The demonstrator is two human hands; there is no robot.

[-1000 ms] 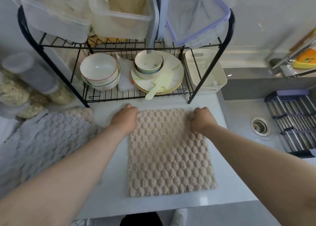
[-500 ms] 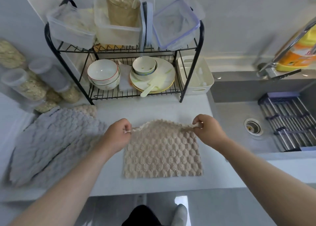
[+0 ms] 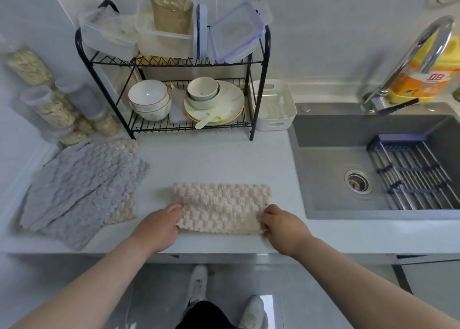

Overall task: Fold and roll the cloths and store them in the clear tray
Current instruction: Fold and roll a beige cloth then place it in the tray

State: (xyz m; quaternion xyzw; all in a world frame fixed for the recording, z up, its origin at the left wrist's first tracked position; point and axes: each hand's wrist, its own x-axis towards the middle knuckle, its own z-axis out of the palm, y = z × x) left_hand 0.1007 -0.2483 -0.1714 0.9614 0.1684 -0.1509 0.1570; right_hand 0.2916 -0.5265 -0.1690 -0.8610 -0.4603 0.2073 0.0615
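Beige cloth (image 3: 221, 206) lies doubled on the desk (image 3: 211, 159), close to its near edge, a long strip running left to right. Left hand (image 3: 161, 226) pinches its near left corner; right hand (image 3: 283, 225) pinches its near right corner. Judgement: the fold is being squared. Align both layers flush, press out slack, then roll tightly from 1 end. Grey cloths (image 3: 82, 189) lie flat at left.

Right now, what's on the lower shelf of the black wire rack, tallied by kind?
White ceramic bowl stacks: 2
Pale round plate stack: 1
Pale plastic spoon: 1
White flat pad, kind unclear: 1
Total: 5
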